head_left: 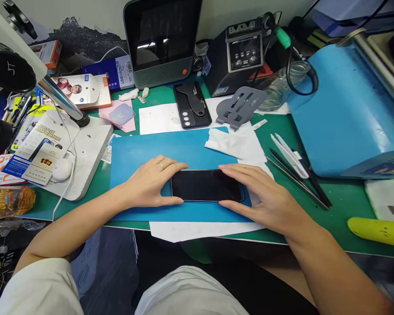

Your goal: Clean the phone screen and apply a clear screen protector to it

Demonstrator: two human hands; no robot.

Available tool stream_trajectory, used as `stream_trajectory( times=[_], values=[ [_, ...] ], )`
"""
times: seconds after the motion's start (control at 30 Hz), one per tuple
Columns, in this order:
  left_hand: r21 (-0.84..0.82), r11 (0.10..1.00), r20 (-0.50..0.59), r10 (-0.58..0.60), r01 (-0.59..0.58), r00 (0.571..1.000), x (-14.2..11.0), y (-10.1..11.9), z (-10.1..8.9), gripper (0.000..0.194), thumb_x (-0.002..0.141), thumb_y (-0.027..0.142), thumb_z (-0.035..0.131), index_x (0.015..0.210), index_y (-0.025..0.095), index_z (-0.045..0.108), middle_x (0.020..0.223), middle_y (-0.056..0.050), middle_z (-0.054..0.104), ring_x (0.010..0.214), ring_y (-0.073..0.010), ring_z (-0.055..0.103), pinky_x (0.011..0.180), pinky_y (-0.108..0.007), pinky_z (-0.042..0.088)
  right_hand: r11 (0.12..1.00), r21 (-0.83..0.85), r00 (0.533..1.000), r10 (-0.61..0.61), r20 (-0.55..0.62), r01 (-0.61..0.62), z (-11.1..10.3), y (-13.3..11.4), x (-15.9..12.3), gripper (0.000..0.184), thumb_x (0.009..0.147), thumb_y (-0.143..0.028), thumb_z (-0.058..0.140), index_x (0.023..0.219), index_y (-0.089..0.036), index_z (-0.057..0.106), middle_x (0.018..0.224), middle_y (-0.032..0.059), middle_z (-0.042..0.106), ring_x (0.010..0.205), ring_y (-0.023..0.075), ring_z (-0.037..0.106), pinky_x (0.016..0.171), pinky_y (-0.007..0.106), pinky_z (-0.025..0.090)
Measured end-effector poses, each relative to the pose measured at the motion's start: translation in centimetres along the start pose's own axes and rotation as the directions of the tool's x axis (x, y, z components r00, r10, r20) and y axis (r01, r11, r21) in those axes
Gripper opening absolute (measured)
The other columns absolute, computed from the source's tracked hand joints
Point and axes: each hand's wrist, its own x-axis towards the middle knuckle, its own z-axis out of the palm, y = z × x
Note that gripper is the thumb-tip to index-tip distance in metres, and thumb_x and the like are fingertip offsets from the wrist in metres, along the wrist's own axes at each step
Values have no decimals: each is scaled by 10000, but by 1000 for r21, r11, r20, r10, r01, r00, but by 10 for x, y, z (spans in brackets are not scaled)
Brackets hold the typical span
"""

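A smartphone (206, 185) with a dark screen lies face up and sideways on a blue mat (138, 151). At its left end, my left hand (154, 181), with a ring on one finger, grips the corners between thumb and fingers. My right hand (262, 199) clasps the opposite end the same way, thumb on the near edge and fingers on the far edge. Beyond the mat, a black phone case (188, 119) with camera holes lies on white paper (154, 120), a dark oval-headed tool on top of it. A crumpled white wipe (226, 142) rests at the mat's far right corner.
Tweezers and pens (295, 162) lie to the right, near a yellow-handled item (377, 232). A blue machine (354, 113) stands behind them. A grey phone stand (241, 105), a control box (234, 59) and a smart display (160, 39) line the back. A white stand base (85, 162) occupies the left.
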Motion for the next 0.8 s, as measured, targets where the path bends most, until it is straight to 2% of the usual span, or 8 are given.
stream_trajectory(
  times=[0.2,0.43,0.8],
  values=[
    [19,1000,-4,19,-19,1000,0,-3,2,768,849,561,837,1443,209,502,1288,-135,667,1142,-326,638,954,-465,546,1000,-9,999,17,39,-16,0,2,-2,775,954,-355,728,1640,-368,367,1437,108,666,1308,339,652,1061,536,603],
    [27,1000,9,6,-6,1000,1,-1,4,770,846,580,833,1449,235,501,1305,-132,659,1161,-333,641,964,-469,534,998,22,998,56,40,-57,0,3,-4,760,961,-345,715,1635,-391,368,1455,86,652,1325,338,637,1081,552,593],
    [72,996,9,42,-43,999,1,0,3,796,849,555,840,1449,167,491,1306,-152,667,1122,-321,643,921,-463,546,999,13,998,33,53,-34,-1,4,-3,740,956,-317,727,1619,-383,406,1445,86,662,1310,331,651,1071,525,600]
  ],
)
